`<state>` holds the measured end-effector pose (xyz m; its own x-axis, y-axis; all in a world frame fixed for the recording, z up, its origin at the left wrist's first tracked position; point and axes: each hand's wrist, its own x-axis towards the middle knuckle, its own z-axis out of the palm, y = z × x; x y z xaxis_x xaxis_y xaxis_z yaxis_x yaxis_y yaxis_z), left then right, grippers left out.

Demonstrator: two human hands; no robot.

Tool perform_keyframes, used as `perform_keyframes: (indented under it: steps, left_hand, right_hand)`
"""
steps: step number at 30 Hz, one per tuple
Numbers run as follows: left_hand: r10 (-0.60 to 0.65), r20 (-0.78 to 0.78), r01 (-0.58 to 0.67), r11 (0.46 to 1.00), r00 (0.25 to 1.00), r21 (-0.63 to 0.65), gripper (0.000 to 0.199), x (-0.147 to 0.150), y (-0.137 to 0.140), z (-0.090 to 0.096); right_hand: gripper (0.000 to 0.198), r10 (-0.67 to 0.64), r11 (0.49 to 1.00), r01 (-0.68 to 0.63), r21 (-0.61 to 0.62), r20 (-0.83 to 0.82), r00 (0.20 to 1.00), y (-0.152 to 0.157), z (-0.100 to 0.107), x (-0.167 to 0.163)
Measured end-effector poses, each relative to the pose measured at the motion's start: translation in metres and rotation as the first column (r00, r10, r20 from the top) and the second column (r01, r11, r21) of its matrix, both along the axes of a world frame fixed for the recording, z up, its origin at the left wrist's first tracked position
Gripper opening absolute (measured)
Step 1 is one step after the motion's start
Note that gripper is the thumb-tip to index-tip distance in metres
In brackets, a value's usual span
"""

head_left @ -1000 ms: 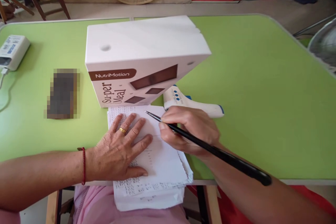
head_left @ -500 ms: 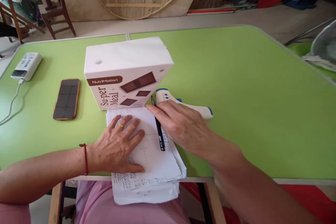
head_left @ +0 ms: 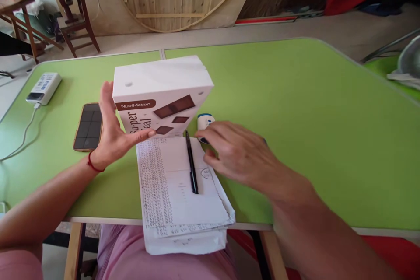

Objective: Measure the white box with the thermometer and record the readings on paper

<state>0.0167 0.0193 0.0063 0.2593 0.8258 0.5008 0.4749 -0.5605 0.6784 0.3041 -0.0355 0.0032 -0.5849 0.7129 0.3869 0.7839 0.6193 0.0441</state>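
A white NutriMotion box (head_left: 160, 94) stands on the green table (head_left: 295, 109). My left hand (head_left: 113, 133) is raised at the box's left side, palm toward it, thumb touching its lower front; it holds nothing. A stack of printed papers (head_left: 177, 192) lies in front of the box and hangs over the table's near edge. A black pen (head_left: 191, 162) rests loose on the papers. My right hand (head_left: 236, 153) hovers, blurred, just right of the pen with fingers apart, above a white and blue thermometer (head_left: 205, 121).
A phone (head_left: 87, 126) lies flat left of the box. Further left sits a white power bank (head_left: 44, 88) with a cable. Wooden chairs and a round wooden panel stand beyond the table. A fan edge shows at the far right.
My right hand laid the pen down on the papers and let go. My left hand lifted off the papers and moved up to the left side of the box.
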Motion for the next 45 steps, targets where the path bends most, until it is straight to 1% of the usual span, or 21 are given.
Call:
perform_keyframes:
  steps: [3, 5, 8, 10, 13, 16, 18, 19, 20, 21, 22, 23, 24, 25, 26, 27, 29, 34, 40, 42, 45]
  left_hand:
    - [-0.092, 0.282, 0.151, 0.97, 0.955, -0.193, 0.089, 0.003, 0.01, -0.004]
    - [-0.094, 0.372, 0.202, 0.943, 0.924, -0.263, 0.076, 0.003, 0.012, -0.005]
    - [-0.024, 0.399, 0.129, 0.962, 0.917, -0.239, 0.07, 0.001, 0.009, 0.003]
    - [0.013, 0.394, 0.066, 0.98, 0.919, -0.187, 0.069, -0.001, 0.006, 0.013]
    - [-0.033, 0.437, 0.121, 0.977, 0.899, -0.176, 0.06, -0.003, 0.0, 0.031]
    - [-0.091, 0.487, 0.286, 0.894, 0.869, -0.345, 0.047, -0.004, -0.005, 0.04]
    - [-0.12, 0.478, 0.35, 0.833, 0.87, -0.428, 0.043, -0.003, -0.008, 0.04]
    - [-0.141, 0.461, 0.365, 0.818, 0.876, -0.444, 0.043, -0.001, -0.009, 0.039]
    - [-0.163, 0.442, 0.373, 0.814, 0.882, -0.444, 0.043, 0.0, -0.01, 0.038]
    - [-0.183, 0.424, 0.379, 0.814, 0.887, -0.44, 0.044, 0.001, -0.01, 0.037]
    - [-0.197, 0.412, 0.382, 0.816, 0.89, -0.434, 0.044, 0.002, -0.011, 0.036]
    - [-0.206, 0.404, 0.385, 0.816, 0.891, -0.431, 0.044, 0.003, -0.011, 0.036]
    - [-0.21, 0.4, 0.384, 0.819, 0.892, -0.427, 0.044, 0.004, -0.011, 0.035]
    - [-0.21, 0.397, 0.381, 0.822, 0.893, -0.422, 0.043, 0.005, -0.011, 0.035]
    - [-0.209, 0.395, 0.378, 0.826, 0.895, -0.419, 0.042, 0.005, -0.011, 0.035]
    - [-0.211, 0.394, 0.379, 0.827, 0.894, -0.416, 0.041, 0.005, -0.011, 0.035]
    - [-0.231, 0.399, 0.397, 0.823, 0.887, -0.407, 0.038, 0.005, -0.012, 0.034]
    - [-0.243, 0.398, 0.409, 0.815, 0.884, -0.41, 0.041, 0.002, -0.011, 0.032]
    - [-0.234, 0.395, 0.399, 0.82, 0.888, -0.41, 0.05, 0.001, -0.009, 0.031]
    - [-0.22, 0.387, 0.382, 0.826, 0.895, -0.414, 0.052, 0.001, -0.009, 0.031]
    - [-0.22, 0.391, 0.386, 0.823, 0.894, -0.418, 0.052, 0.002, -0.008, 0.031]
  right_hand:
    - [0.037, -0.176, 0.984, 0.176, 0.006, 0.013, 0.984, 0.007, -0.005, 0.016]
    - [0.038, -0.253, 0.967, 0.255, -0.025, 0.057, 0.966, 0.012, -0.013, 0.026]
    - [0.024, -0.271, 0.955, 0.278, -0.108, 0.073, 0.96, 0.019, -0.024, 0.037]
    - [0.021, -0.268, 0.954, 0.268, -0.138, 0.018, 0.963, 0.022, -0.028, 0.042]
    - [0.025, -0.26, 0.96, 0.243, -0.14, -0.121, 0.958, 0.024, -0.027, 0.045]
    - [0.024, -0.312, 0.95, 0.291, -0.113, -0.305, 0.9, 0.025, -0.013, 0.044]
    - [0.025, -0.351, 0.934, 0.332, -0.128, -0.491, 0.797, 0.022, 0.001, 0.039]
    - [0.026, -0.342, 0.938, 0.301, -0.171, -0.597, 0.726, 0.019, 0.009, 0.035]
    - [0.027, -0.313, 0.95, 0.199, -0.242, -0.698, 0.645, 0.014, 0.016, 0.03]
    - [0.029, -0.283, 0.944, 0.018, -0.328, -0.782, 0.555, 0.008, 0.022, 0.023]
    - [0.033, -0.257, 0.881, -0.242, -0.408, -0.839, 0.479, 0.0, 0.026, 0.015]
    - [0.038, -0.252, 0.74, -0.491, -0.46, -0.866, 0.431, -0.009, 0.028, 0.006]
    - [0.041, -0.293, 0.589, -0.639, -0.495, -0.868, 0.402, -0.018, 0.027, -0.003]
    - [0.04, -0.338, 0.474, -0.717, -0.511, -0.858, 0.387, -0.027, 0.025, -0.013]
    - [0.04, -0.359, 0.41, -0.755, -0.512, -0.851, 0.382, -0.036, 0.022, -0.021]
    - [0.039, -0.392, 0.418, -0.754, -0.506, -0.85, 0.353, -0.044, 0.018, -0.028]
    - [0.04, -0.46, 0.41, -0.725, -0.553, -0.812, 0.359, -0.054, 0.011, -0.039]
    - [0.039, -0.532, 0.347, -0.702, -0.621, -0.747, 0.398, -0.058, 0.013, -0.047]
    - [0.036, -0.507, 0.428, -0.674, -0.601, -0.778, 0.372, -0.057, 0.006, -0.052]
    - [0.036, -0.522, 0.422, -0.681, -0.599, -0.774, 0.357, -0.057, 0.002, -0.054]
    - [0.036, -0.552, 0.376, -0.7, -0.608, -0.753, 0.358, -0.056, 0.0, -0.056]
